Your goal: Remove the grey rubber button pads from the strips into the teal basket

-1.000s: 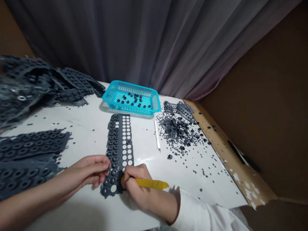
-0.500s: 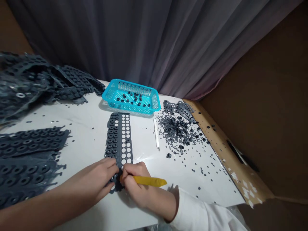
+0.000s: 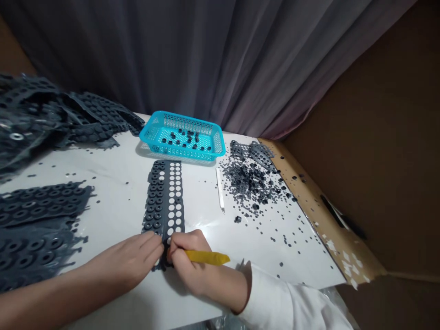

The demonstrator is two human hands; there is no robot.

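A dark grey rubber sheet lies lengthwise before me. Raised rings fill its left rows, while its right rows are mostly open round holes. At its near end, my left hand bends over the left edge, fingers together and gripping the sheet. Close beside it, my right hand is closed round a slim yellow-wrapped tool, pen-like in the grip. The tool's tip is hidden behind my fingers at the sheet.
A turquoise basket holding small black pieces stands behind the sheet. Right of it lie a white pointed stick and a heap of dark scraps. More ringed sheets lie at left, with a piled bundle behind them.
The whole view has shifted slightly, so things sit further left. My left fingers have drawn together over the sheet's edge; my right hand still holds the yellow tool there.
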